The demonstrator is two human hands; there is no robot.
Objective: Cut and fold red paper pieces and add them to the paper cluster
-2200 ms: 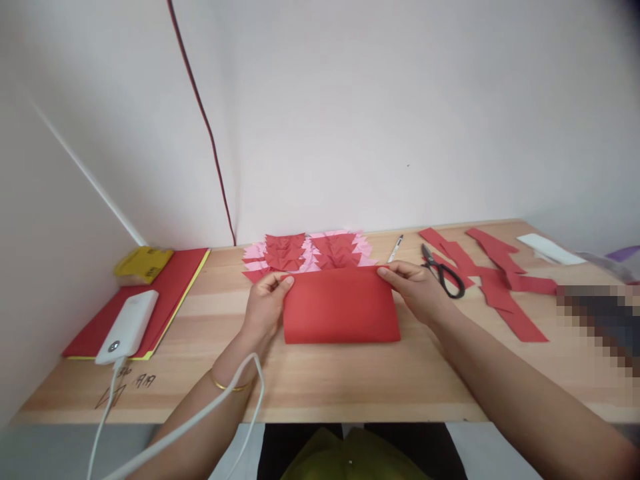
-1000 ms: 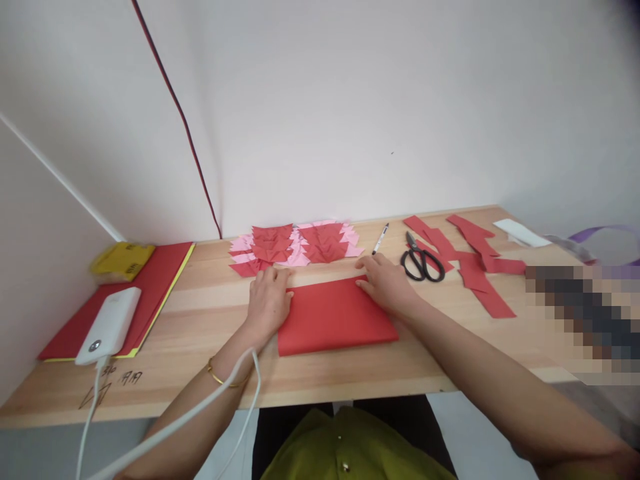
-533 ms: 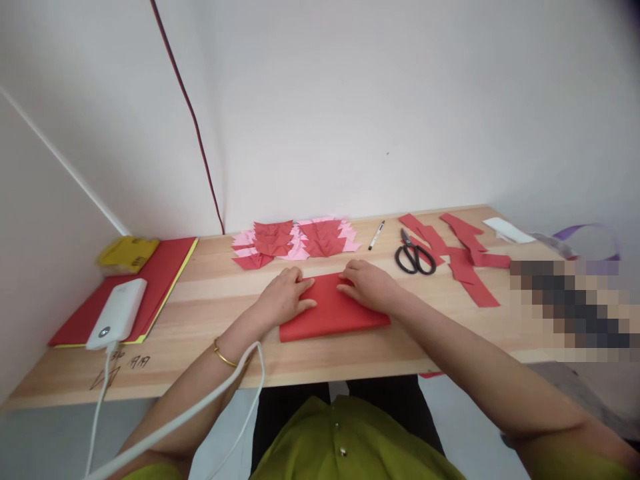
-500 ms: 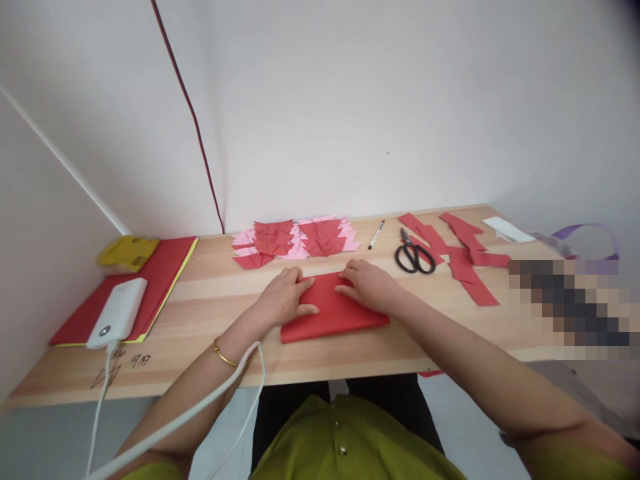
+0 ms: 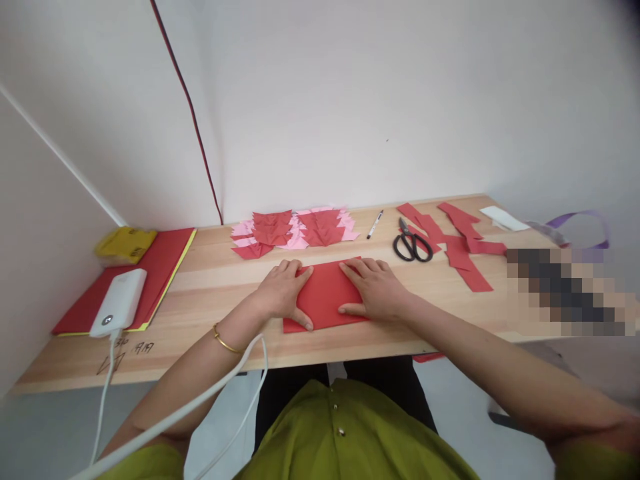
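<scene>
A folded sheet of red paper [image 5: 327, 293] lies flat on the wooden table in front of me. My left hand [image 5: 285, 290] rests on its left side, thumb stretched toward the near edge and fingers at the far edge. On the right side, my right hand [image 5: 375, 287] presses down with fingers spread and the thumb pointing inward. Both hands are open, and neither grips the paper. The palms and forearms cover the sheet's side edges in part. Beyond the sheet lie several folded red and pink paper pieces [image 5: 320, 228], set in overlapping rows.
Black-handled scissors [image 5: 413, 247] and a pen [image 5: 375, 225] lie behind my right hand. Red paper strips [image 5: 467, 260] are scattered farther right. At left, a white power bank [image 5: 119, 303] and a yellow packet [image 5: 127, 245] sit on red sheets [image 5: 170, 257]. A white cable [image 5: 200, 393] crosses my left forearm.
The red paper, held up by its far corners at first, has been laid down and flattened. Both hands moved from its far edge onto its sides, with the thumbs drawn toward the near edge.
</scene>
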